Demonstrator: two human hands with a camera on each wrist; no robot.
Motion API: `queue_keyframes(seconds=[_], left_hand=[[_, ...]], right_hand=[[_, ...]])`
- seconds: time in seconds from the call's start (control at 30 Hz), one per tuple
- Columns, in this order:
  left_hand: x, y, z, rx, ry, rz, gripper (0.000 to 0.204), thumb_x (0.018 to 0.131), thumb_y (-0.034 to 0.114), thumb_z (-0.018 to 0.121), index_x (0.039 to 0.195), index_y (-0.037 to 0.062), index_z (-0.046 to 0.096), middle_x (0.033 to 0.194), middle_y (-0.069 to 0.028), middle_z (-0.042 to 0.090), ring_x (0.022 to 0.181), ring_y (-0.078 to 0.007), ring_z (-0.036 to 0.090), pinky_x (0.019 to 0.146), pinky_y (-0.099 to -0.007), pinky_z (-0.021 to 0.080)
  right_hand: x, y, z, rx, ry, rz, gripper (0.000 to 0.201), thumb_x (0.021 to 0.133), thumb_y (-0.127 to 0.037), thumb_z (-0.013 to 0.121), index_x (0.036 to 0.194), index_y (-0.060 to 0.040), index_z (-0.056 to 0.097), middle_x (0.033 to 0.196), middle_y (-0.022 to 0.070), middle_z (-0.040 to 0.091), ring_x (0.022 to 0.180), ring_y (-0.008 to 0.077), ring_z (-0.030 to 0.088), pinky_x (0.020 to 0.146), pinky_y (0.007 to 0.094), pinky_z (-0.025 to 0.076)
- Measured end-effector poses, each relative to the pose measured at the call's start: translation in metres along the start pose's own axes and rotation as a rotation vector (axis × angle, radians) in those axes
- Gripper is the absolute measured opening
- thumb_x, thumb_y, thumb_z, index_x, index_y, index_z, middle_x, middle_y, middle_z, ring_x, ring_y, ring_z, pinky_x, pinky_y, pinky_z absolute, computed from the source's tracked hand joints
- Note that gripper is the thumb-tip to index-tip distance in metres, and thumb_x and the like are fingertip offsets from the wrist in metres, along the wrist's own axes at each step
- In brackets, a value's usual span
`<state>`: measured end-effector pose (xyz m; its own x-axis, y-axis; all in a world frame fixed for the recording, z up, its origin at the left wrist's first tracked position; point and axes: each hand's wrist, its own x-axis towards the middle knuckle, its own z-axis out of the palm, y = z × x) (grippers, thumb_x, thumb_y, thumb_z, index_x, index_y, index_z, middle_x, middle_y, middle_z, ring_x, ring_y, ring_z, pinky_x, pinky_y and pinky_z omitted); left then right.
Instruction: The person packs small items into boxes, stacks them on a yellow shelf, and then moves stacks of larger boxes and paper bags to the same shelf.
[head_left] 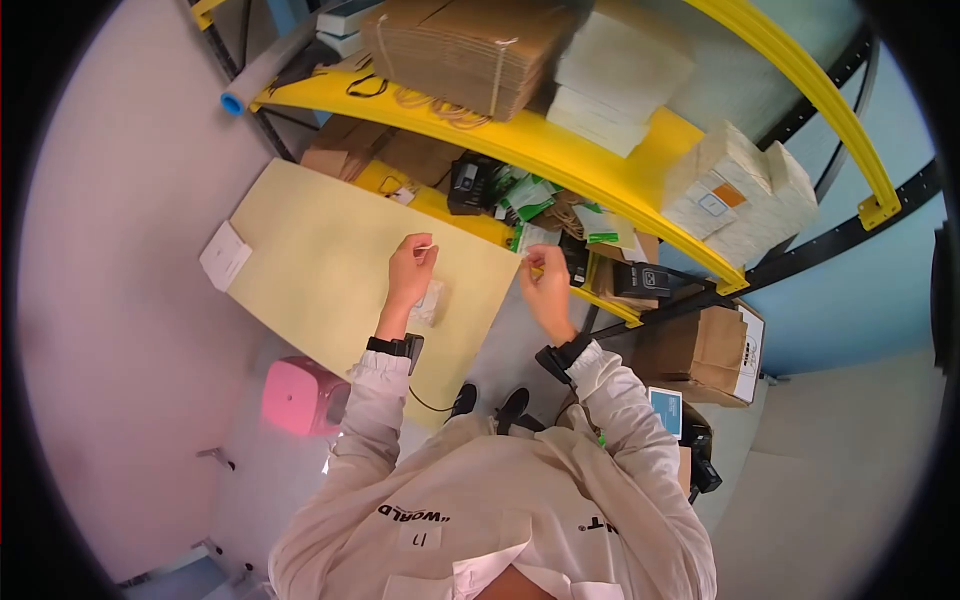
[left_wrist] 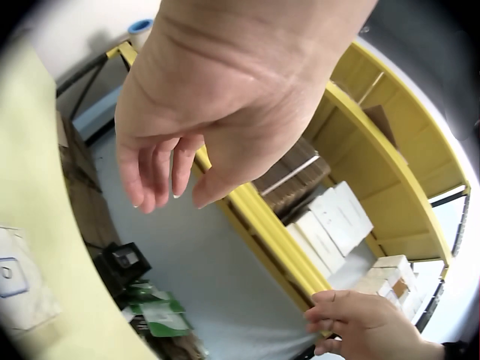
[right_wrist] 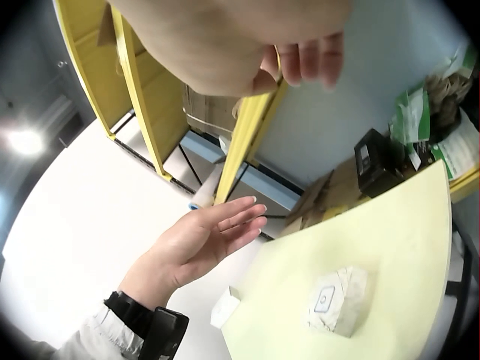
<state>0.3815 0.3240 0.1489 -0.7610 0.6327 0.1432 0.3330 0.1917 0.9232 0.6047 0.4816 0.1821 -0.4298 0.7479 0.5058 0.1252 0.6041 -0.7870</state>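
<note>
My left hand [head_left: 408,275] hovers over the pale yellow table [head_left: 330,240], its fingers relaxed and holding nothing. Just beside that wrist, a small white wrapped package [head_left: 430,303] sits on the tabletop, partly hidden by the forearm in the head view. The right wrist view shows the package [right_wrist: 341,301] whole, with a small blue-outlined label on one face. Past the table's right end, my right hand [head_left: 546,292] is raised in the air, fingers loosely bent around nothing. Both wrists wear black straps with cameras.
Behind the table stands a yellow shelf rack [head_left: 560,150] with cardboard stacks [head_left: 450,50] and white packages. Black boxes and green packets [head_left: 530,195] fill its lower level. A white box [head_left: 226,256] lies at the table's left edge; a pink stool [head_left: 300,396] stands below.
</note>
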Motion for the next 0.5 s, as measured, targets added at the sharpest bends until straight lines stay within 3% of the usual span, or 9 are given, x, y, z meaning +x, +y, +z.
queue_keyframes(seconds=[0.07, 0.13, 0.2, 0.23, 0.3, 0.4, 0.5], left_hand=[[-0.013, -0.042, -0.018, 0.066, 0.036, -0.064, 0.032, 0.098, 0.013, 0.078, 0.126, -0.0011, 0.071, 0.118, -0.0174, 0.078, 0.101, -0.0263, 0.076, 0.092, -0.0365, 0.061], [-0.024, -0.081, -0.031, 0.208, 0.073, -0.147, 0.038, 0.096, 0.017, 0.08, 0.128, -0.0015, 0.071, 0.121, -0.0198, 0.077, 0.105, -0.0317, 0.076, 0.094, -0.0397, 0.061], [-0.037, -0.12, -0.04, 0.27, 0.07, -0.163, 0.041, 0.096, 0.02, 0.079, 0.13, -0.0021, 0.07, 0.123, -0.0213, 0.076, 0.109, -0.0344, 0.075, 0.096, -0.0419, 0.06], [-0.043, -0.136, -0.042, 0.325, 0.063, -0.17, 0.045, 0.097, 0.024, 0.079, 0.132, -0.0027, 0.069, 0.126, -0.0229, 0.076, 0.113, -0.0372, 0.074, 0.099, -0.0441, 0.06], [-0.053, -0.161, -0.044, 0.357, 0.04, -0.202, 0.048, 0.098, 0.026, 0.078, 0.135, -0.0032, 0.067, 0.128, -0.0245, 0.074, 0.116, -0.039, 0.073, 0.101, -0.0456, 0.058], [-0.071, -0.177, -0.048, 0.372, -0.007, -0.276, 0.056, 0.1, 0.032, 0.074, 0.142, -0.0046, 0.063, 0.133, -0.0286, 0.071, 0.124, -0.0423, 0.069, 0.107, -0.0485, 0.056], [-0.081, -0.191, -0.044, 0.341, -0.083, -0.335, 0.054, 0.101, 0.03, 0.071, 0.143, -0.0043, 0.063, 0.136, -0.0288, 0.07, 0.126, -0.0427, 0.069, 0.109, -0.0489, 0.054]], right_hand=[[-0.021, 0.014, 0.027, 0.025, -0.206, 0.153, 0.023, 0.089, 0.002, 0.073, 0.111, -0.001, 0.066, 0.1, 0.0128, 0.069, 0.087, 0.0282, 0.069, 0.079, 0.0382, 0.058], [-0.044, 0.032, 0.054, -0.012, -0.276, 0.155, 0.027, 0.09, -0.002, 0.075, 0.115, -0.0003, 0.067, 0.1, 0.0142, 0.072, 0.09, 0.0293, 0.072, 0.083, 0.0392, 0.059], [-0.066, 0.041, 0.076, -0.025, -0.52, 0.281, 0.033, 0.091, -0.01, 0.075, 0.121, 0.0007, 0.066, 0.108, 0.0161, 0.076, 0.098, 0.0314, 0.075, 0.088, 0.0411, 0.06], [-0.078, 0.046, 0.087, -0.022, -0.524, 0.283, 0.033, 0.091, -0.01, 0.075, 0.121, 0.0007, 0.066, 0.108, 0.0161, 0.076, 0.098, 0.0314, 0.075, 0.088, 0.0411, 0.06], [-0.099, 0.056, 0.108, -0.034, -0.712, 0.382, 0.042, 0.091, -0.018, 0.075, 0.126, 0.0035, 0.064, 0.117, 0.022, 0.076, 0.108, 0.0375, 0.075, 0.093, 0.045, 0.06], [-0.129, 0.07, 0.134, -0.091, -0.793, 0.231, 0.04, 0.091, -0.019, 0.074, 0.122, 0.0037, 0.064, 0.106, 0.0198, 0.075, 0.099, 0.0343, 0.075, 0.088, 0.0436, 0.06], [-0.141, 0.068, 0.148, -0.108, -0.878, 0.272, 0.037, 0.09, -0.019, 0.072, 0.118, 0.0023, 0.063, 0.109, 0.0222, 0.073, 0.104, 0.0378, 0.072, 0.09, 0.046, 0.057]])
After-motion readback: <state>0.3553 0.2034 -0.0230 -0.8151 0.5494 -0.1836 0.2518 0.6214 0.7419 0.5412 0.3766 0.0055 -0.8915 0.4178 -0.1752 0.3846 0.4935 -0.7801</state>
